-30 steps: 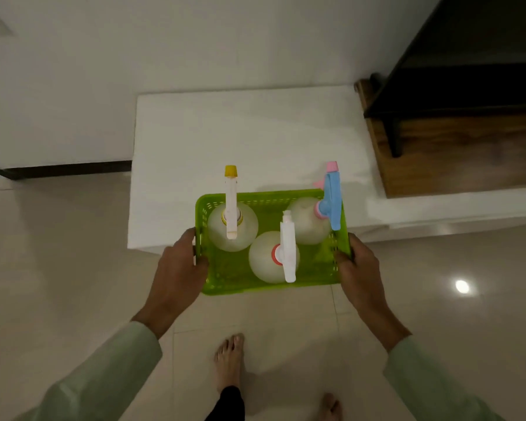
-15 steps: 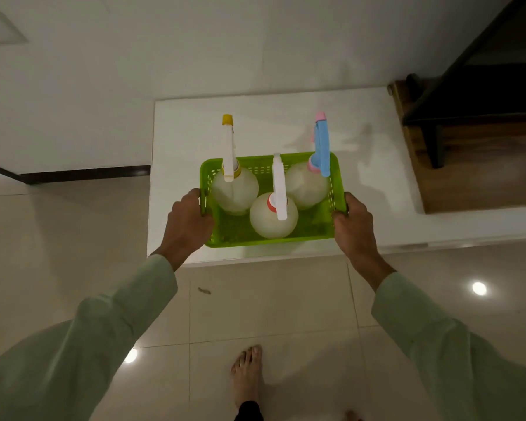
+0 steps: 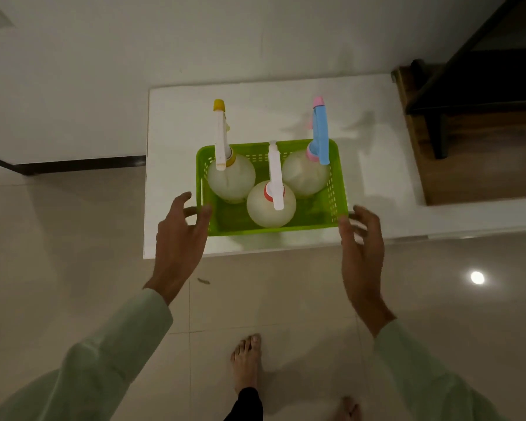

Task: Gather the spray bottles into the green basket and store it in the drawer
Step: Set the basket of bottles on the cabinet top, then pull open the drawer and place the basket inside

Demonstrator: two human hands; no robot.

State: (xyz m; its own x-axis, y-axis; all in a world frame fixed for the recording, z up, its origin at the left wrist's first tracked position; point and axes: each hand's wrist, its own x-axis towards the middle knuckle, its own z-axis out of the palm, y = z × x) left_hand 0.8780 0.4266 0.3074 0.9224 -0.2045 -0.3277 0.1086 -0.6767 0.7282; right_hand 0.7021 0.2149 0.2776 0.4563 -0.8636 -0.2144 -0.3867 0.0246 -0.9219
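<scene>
The green basket (image 3: 336, 196) rests on the white counter top (image 3: 374, 165), near its front edge. Three round translucent spray bottles stand inside: one with a white and yellow sprayer (image 3: 230, 177) at the left, one with a white and red sprayer (image 3: 271, 205) in front, one with a blue and pink sprayer (image 3: 304, 174) at the right. My left hand (image 3: 178, 241) hovers at the basket's left side, fingers spread, holding nothing. My right hand (image 3: 362, 247) is off the basket's right side, fingers apart and empty.
A dark wooden stair unit (image 3: 474, 129) stands at the right, beside the counter. The pale tiled floor (image 3: 73, 253) lies below, with my bare foot (image 3: 246, 360) on it. A white wall runs behind the counter. No drawer is in view.
The basket was carried forward and set down on the counter. Both hands, which gripped its sides, have let go and drawn back with fingers spread.
</scene>
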